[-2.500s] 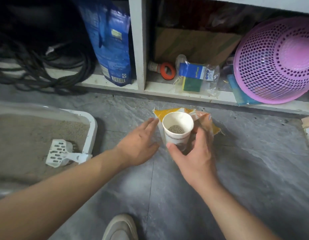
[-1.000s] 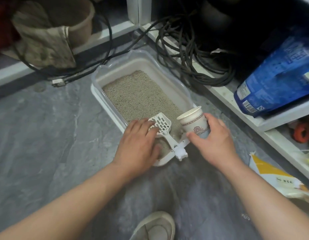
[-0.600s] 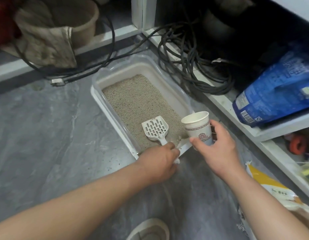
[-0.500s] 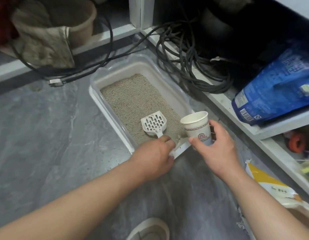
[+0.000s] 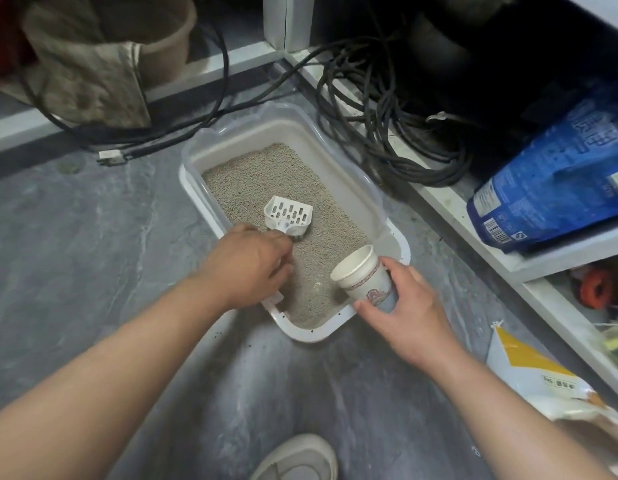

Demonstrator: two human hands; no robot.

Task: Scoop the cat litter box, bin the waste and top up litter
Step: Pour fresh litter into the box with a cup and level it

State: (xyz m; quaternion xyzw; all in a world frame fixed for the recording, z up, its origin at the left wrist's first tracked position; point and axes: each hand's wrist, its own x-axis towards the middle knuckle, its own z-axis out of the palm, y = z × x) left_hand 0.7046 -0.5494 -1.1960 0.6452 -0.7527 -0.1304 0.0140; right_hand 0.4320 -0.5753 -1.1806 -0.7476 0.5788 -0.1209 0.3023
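Gripping the handle of the white slotted plastic scoop, left hand has fingers curled round it; scoop head sits over the grey granular litter inside the white rectangular plastic litter box on the grey floor. Right hand holds the white paper cup, tilted toward the litter at the box's near corner.

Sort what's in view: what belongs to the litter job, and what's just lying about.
In use: litter box, scoop gripped by the left hand, paper cup held by the right hand, yellow-and-white bag.

Lying about: black cables, blue bag, brown bucket.
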